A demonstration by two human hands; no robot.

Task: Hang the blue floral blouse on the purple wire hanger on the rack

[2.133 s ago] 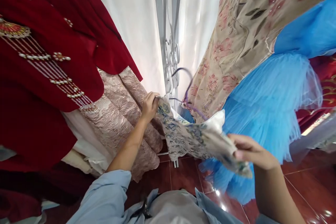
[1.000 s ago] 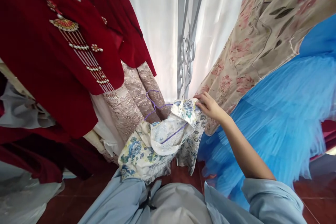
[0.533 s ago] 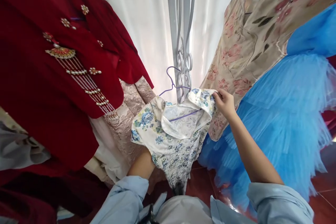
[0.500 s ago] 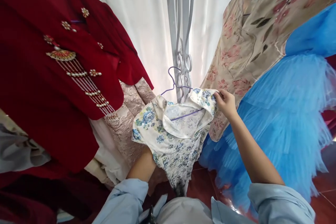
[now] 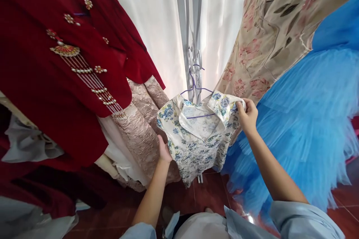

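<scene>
A white short-sleeved blouse point(image 5: 193, 142) with blue flowers hangs in front of me on a purple hanger point(image 5: 193, 86). The hanger's shoulders and bar show at the neckline, and its hook is up by the grey metal stand. My right hand point(image 5: 248, 116) pinches the sleeve edge on the right, thumb in front. My left hand point(image 5: 165, 149) rests against the blouse's left side below the sleeve. Its thumb points up, apart from the cloth, while its other fingers are mostly hidden behind the blouse.
A dark red jacket point(image 5: 92, 56) with beaded ornaments hangs at left, with a pink textured garment point(image 5: 143, 119) beside it. On the right hang a beige floral garment point(image 5: 252, 52) and a blue tulle dress point(image 5: 303, 119). White curtain point(image 5: 157, 15) backs the grey metal stand point(image 5: 193, 15).
My left hand has come out from behind the blouse to its left side. The blouse now faces me more squarely, spread wider, its hanger shifted right. My right hand still pinches the sleeve.
</scene>
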